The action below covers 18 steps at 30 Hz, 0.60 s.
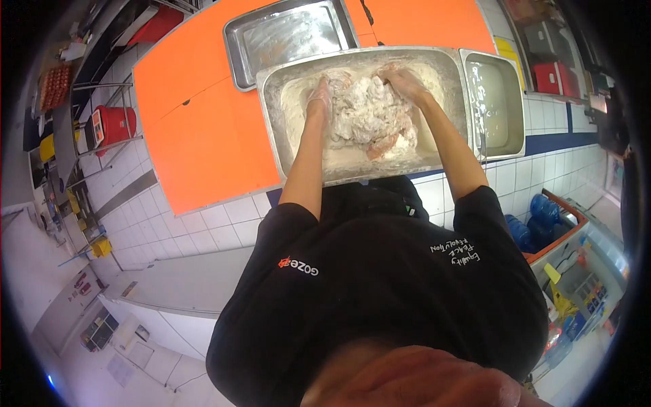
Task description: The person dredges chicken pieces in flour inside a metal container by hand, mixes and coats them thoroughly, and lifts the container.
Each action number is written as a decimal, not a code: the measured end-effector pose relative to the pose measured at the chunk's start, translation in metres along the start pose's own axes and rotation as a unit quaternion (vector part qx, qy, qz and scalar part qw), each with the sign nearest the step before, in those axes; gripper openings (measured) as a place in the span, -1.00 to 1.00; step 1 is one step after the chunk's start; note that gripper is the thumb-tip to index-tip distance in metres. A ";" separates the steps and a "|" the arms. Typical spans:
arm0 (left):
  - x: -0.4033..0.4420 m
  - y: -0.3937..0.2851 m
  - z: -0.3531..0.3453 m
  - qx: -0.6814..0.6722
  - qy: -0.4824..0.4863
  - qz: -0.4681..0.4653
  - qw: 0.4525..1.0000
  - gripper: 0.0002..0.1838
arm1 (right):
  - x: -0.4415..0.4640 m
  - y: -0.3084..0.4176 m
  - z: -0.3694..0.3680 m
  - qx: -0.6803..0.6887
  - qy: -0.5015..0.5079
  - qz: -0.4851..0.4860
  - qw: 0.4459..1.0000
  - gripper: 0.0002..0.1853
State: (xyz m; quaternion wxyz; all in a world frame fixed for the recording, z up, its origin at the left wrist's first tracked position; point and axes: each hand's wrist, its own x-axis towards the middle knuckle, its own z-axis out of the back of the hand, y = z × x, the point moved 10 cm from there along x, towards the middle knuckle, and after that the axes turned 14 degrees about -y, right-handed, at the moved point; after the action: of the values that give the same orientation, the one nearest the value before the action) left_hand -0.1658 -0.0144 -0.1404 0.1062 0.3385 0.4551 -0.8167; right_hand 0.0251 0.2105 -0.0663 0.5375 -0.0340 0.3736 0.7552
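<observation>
My left hand, dusted with flour, lies along the left side of a heap of flour-coated raw meat pieces. Its fingers look stretched out, with the tips partly lost in the flour. On the heap's far right side is my right hand, its fingers apart and slightly bent against the pieces. The heap sits in a deep rectangular metal tub with loose white flour around it. A few pinkish patches of meat show through the coating near the front.
An adjoining metal basin of clear liquid stands at the right. Beyond the tub, a metal tray rests on the orange counter. A rack with a red container is at the left; blue water bottles stand at the right.
</observation>
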 end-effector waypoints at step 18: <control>-0.119 -0.085 -0.023 -0.031 0.201 -0.108 0.973 -0.43 | -0.037 0.051 -0.001 -0.014 -0.051 0.447 0.893 -0.56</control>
State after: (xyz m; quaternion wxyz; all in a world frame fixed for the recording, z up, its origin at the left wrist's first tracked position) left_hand -0.1066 0.0365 -0.0142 -0.0658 0.4411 0.5265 -0.7238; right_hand -0.0026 0.1738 -0.0236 0.1611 0.1680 0.3108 0.9215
